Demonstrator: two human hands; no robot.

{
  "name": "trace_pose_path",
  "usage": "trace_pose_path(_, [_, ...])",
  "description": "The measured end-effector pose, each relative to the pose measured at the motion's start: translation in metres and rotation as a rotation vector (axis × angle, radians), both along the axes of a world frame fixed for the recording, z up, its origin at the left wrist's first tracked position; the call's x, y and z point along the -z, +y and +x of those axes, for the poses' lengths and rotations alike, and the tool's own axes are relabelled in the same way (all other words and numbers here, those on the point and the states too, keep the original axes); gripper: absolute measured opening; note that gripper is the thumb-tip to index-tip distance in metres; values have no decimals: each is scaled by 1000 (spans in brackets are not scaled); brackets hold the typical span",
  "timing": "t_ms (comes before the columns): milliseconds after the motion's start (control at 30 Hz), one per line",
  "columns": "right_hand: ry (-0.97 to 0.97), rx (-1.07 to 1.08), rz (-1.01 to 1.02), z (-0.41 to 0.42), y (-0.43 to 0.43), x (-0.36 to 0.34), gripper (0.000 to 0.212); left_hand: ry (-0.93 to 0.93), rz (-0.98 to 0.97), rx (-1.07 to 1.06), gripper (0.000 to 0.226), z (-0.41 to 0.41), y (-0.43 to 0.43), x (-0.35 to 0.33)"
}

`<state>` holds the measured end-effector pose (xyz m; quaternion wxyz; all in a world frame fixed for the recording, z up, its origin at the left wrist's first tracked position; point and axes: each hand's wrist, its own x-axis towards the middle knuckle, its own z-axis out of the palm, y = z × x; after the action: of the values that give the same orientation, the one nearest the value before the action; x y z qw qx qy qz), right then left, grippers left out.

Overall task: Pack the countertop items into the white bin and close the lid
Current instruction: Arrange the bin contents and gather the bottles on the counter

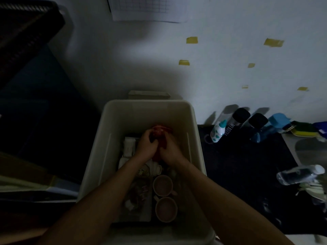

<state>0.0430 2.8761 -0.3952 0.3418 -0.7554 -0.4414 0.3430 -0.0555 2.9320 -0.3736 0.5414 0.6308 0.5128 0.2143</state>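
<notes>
The open white bin stands below me in dim light. Both my hands are down inside it, at its far half. My left hand and my right hand grip a red object between them; what it is I cannot tell. Near the bin's front lie two pinkish cups, a small white teapot and pale flat packets. On the dark countertop to the right stand a small white bottle with a teal cap and two black-capped bottles.
A blue container and a green-yellow sponge lie by the wall at the far right. A clear plastic bottle lies on its side near a metal sink. Dark furniture fills the left side.
</notes>
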Motion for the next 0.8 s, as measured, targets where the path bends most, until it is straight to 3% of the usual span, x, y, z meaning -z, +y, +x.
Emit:
trace_pose_path(167, [129, 10, 73, -1, -26, -53, 52, -13, 32, -4, 44, -3, -14, -13])
trace_pose_path(467, [206, 84, 178, 28, -68, -108, 67, -134, 139, 64, 41, 20, -37, -61])
trace_pose_path(600, [267, 113, 276, 49, -78, -122, 63, -195, 158, 134, 43, 41, -45, -87])
trace_pose_path(800, [208, 161, 268, 100, -116, -127, 58, -213, 218, 191, 44, 85, -65, -102])
